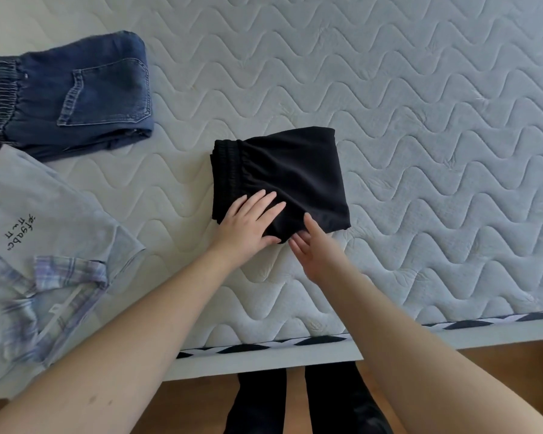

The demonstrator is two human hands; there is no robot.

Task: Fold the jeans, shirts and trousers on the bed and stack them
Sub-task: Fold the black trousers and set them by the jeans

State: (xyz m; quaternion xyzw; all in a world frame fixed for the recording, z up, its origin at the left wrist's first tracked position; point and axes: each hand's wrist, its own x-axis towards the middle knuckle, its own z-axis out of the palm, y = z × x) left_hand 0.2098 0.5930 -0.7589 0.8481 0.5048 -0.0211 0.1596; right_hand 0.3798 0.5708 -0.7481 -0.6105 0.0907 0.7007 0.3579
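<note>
Lower left: plaid shirt over grey printed shirt, unfolded. Centre: left hand flat, fingers straight, pressing folded black trousers; right hand open, fingertips at their near edge. Upper left: folded jeans. All on the bed.

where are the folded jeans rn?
Head view: jeans sit folded at the mattress's far left, beyond the grey shirt, apart from the black trousers.
</note>
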